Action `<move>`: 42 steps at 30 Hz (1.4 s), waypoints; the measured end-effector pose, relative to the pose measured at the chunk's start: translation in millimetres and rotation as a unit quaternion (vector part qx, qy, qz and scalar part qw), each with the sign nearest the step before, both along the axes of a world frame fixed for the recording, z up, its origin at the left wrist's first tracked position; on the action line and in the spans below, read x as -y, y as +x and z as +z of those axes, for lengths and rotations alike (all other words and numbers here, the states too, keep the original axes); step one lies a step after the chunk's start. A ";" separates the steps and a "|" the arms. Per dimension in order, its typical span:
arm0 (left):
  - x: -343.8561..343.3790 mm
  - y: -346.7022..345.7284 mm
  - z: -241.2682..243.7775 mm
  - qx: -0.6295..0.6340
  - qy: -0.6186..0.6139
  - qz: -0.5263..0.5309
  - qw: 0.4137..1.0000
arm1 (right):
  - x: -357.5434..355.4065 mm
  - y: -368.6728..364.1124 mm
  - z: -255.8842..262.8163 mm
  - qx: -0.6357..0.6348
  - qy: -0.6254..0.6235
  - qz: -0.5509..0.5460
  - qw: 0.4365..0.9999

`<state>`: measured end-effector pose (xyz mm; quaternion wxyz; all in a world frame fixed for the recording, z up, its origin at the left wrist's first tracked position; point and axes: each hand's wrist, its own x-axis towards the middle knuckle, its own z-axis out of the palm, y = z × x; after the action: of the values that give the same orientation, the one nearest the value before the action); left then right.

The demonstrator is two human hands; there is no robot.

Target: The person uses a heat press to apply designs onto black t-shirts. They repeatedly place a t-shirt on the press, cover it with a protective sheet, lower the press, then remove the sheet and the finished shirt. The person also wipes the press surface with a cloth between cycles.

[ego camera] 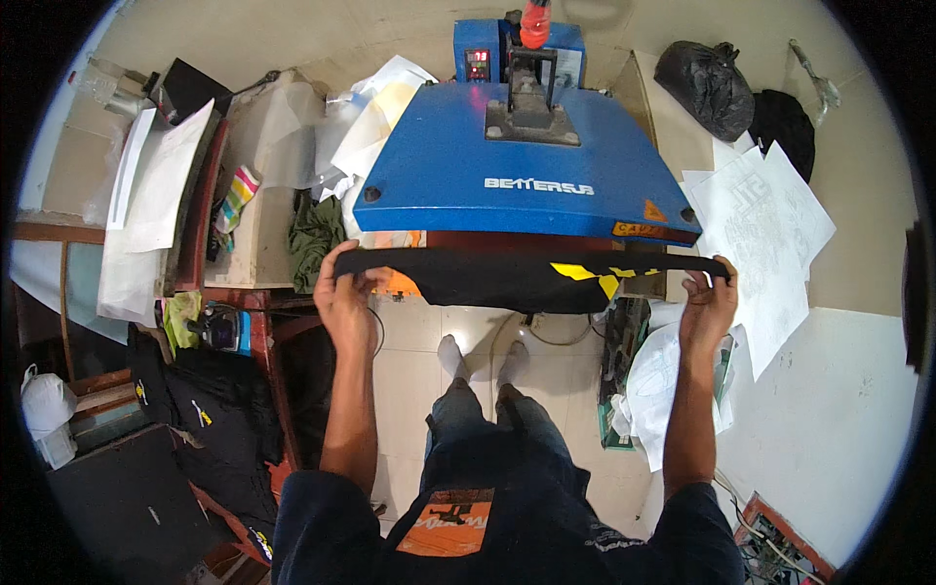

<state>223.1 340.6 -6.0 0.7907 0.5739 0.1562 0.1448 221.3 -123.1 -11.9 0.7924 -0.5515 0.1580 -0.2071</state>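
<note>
A piece of black fabric with yellow marks (482, 278) is stretched sideways between my two hands, in front of a blue heat press (512, 168). My left hand (345, 281) grips its left end. At the other end, my right hand (711, 296) pinches the fabric between thumb and fingers. The middle of the fabric sags below the front edge of the press's blue top. That top has a lever with a red grip (535, 25), and a lit digital controller (477, 64) stands behind it. What lies under the top is mostly hidden.
White paper sheets (760, 234) and a black plastic bag (706, 88) lie at the right. On the left are a dark green cloth (316, 238), a striped cloth (240, 197) and folded black garments (219, 417). A cable (556, 342) crosses the tiled floor near my feet.
</note>
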 end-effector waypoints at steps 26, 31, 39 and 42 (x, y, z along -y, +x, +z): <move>-18.4 212.1 -300.5 -0.083 0.239 -0.071 0.965 | -12.5 169.8 -204.2 -0.211 -0.237 0.094 0.944; -30.6 207.4 -314.2 -0.113 0.225 -0.076 0.965 | -7.0 155.9 -218.2 -0.242 -0.194 0.111 0.944; -52.5 91.7 -291.0 -0.206 0.089 -0.080 0.971 | -22.4 0.6 -251.2 -0.305 -0.150 0.079 0.937; -15.3 19.9 -234.8 -0.282 0.054 -0.144 0.947 | -50.6 -61.9 -247.4 -0.239 -0.144 0.119 0.953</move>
<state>243.0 355.9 -240.8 0.6948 0.6494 0.2804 -0.1305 159.4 -72.5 -259.3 0.6627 -0.7078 0.2447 0.0064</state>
